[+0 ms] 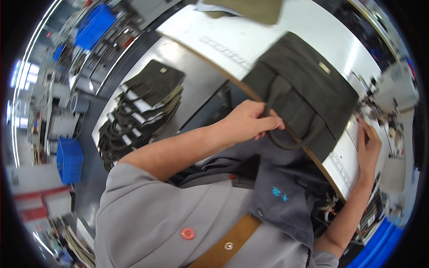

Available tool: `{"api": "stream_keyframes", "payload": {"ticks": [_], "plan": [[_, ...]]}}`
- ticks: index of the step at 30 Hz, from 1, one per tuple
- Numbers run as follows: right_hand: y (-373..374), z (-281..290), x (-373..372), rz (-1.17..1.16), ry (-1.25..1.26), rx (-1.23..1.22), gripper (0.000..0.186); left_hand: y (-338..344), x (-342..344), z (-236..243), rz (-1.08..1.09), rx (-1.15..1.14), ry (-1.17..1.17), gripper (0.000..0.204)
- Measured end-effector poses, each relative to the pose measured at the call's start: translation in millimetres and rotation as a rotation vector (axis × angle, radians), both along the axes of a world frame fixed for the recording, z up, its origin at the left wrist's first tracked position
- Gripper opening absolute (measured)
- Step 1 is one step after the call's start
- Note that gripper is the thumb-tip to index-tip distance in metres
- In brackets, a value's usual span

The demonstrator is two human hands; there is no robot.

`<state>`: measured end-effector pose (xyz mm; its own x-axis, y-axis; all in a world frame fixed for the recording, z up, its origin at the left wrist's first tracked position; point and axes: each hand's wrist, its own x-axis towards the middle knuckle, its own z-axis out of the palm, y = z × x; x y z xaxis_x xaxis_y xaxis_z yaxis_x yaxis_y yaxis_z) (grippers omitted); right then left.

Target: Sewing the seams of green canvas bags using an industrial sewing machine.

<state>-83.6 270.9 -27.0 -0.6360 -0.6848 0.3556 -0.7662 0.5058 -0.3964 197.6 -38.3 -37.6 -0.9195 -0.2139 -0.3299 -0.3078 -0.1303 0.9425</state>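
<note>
A dark olive fabric bag (pixel 308 80) lies flat on the white table, a small gold-coloured plate near its far edge. Its rounded handle (pixel 292 145) hangs over the table's near edge. My left hand (pixel 257 119) is closed on the left part of that handle, thumb and fingers pinched together. To the right of the bag, my right hand (pixel 369 145) lies over the tabletop with its fingers stretched out, apart from the bag. I make out nothing held in it.
On a metal surface to the left sits a stack of similar dark bags (pixel 147 105) with white tags. Olive fabric (pixel 254 10) lies at the table's far side. A sewing machine (pixel 393 94) stands at the right. Blue bins (pixel 69 160) are on the left.
</note>
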Motion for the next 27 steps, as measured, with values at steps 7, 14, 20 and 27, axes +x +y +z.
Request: {"api": "stream_keyframes", "payload": {"ticks": [7, 14, 20, 27], "plan": [[9.3, -5.4, -11.5, 0.0, -0.073, 0.005, 0.027, -94.4, 61.7, 15.6, 0.428, -0.177, 0.296, 0.038], [14.2, -9.6, -17.5, 0.003, -0.047, 0.031, 0.03, -232.0, 198.4, 1.4, 1.075, 0.055, 0.295, 0.052], [20.0, -6.2, -20.2, -0.082, -0.104, 0.118, 0.03, -287.4, 295.3, -52.2, 1.372, 0.163, 0.17, 0.052], [23.3, -8.7, -24.4, -0.116, -0.08, 0.146, 0.031, -311.9, 266.5, -71.1, 1.271, 0.092, 0.128, 0.054]]}}
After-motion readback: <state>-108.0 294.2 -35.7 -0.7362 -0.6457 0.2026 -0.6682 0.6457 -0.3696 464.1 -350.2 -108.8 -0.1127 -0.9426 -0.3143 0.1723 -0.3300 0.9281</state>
